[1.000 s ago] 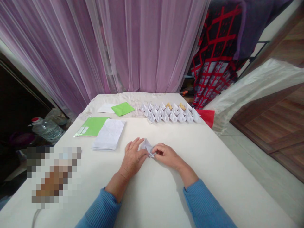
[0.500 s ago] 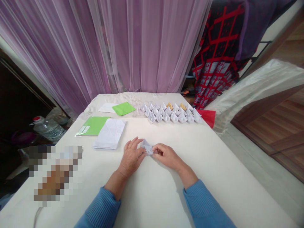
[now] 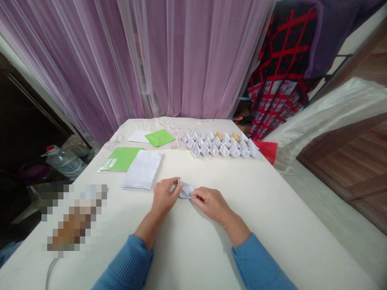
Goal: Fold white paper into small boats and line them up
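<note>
A small folded white paper (image 3: 186, 190) is held between both hands over the middle of the white table. My left hand (image 3: 165, 196) pinches its left end between thumb and fingers. On the other side, my right hand (image 3: 211, 203) grips the lower right corner, its fingers curled in. The paper looks tilted, with an open fold facing up. Farther back on the right stand rows of folded paper boats (image 3: 224, 150), mostly white with a few yellow ones. Left of my hands lies a stack of white paper sheets (image 3: 142, 170).
A green packet (image 3: 121, 158) lies partly under the white stack, and another green paper (image 3: 159, 137) rests behind it. A pixelated object with a cable (image 3: 48, 270) is at the table's left. A red sheet (image 3: 267, 150) sits at the right edge. A water bottle (image 3: 65, 161) stands beyond the left edge.
The folded paper has gone from an upright peaked shape to a lower, wider, more opened one. My left fingers have drawn in around its left end; the view has shifted slightly.
</note>
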A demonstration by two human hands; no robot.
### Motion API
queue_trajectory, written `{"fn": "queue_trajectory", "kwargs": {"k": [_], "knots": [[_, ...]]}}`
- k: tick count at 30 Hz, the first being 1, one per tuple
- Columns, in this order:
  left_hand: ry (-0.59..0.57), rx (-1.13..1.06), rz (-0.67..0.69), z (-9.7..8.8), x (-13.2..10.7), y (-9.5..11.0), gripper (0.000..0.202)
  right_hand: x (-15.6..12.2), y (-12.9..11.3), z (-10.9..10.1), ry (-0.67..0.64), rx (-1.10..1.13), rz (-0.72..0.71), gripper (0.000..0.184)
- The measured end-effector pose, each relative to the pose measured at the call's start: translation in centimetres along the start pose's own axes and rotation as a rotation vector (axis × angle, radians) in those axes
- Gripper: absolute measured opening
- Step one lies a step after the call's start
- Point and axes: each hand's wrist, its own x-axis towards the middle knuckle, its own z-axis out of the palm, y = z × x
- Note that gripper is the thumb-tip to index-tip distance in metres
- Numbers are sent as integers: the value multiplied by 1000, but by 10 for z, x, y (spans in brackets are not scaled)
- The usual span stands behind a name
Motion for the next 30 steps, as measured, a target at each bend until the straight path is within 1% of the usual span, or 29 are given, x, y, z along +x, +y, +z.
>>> {"fn": "queue_trajectory", "kwargs": {"k": [2,6,8,9,12,13,14,18,21,25,30], "knots": [[-1,1,-20,1,0,2,16,-1,-3,2,-1,-19,-29,14],[17,-14,-24,1,2,1,14,-1,-8,6,23,-18,-63,15],[32,-53,-29,1,3,-1,18,3,-8,6,71,-4,-45,16],[51,-92,-39,2,4,-3,23,7,-7,7,109,2,-12,16],[132,-221,-90,3,5,-6,38,31,-1,6,229,-37,170,20],[154,-244,-103,4,5,-7,40,42,2,5,239,-86,238,22],[161,-249,-109,4,5,-7,41,53,5,5,220,-156,291,23],[187,-259,-112,5,2,-8,37,99,16,8,214,-236,324,24],[209,-279,-132,6,1,-8,36,123,21,13,210,-293,357,26],[220,-268,-149,8,0,-10,36,138,22,20,180,-344,358,26],[207,-267,-132,9,-1,-10,35,147,20,20,153,-389,369,28]]}}
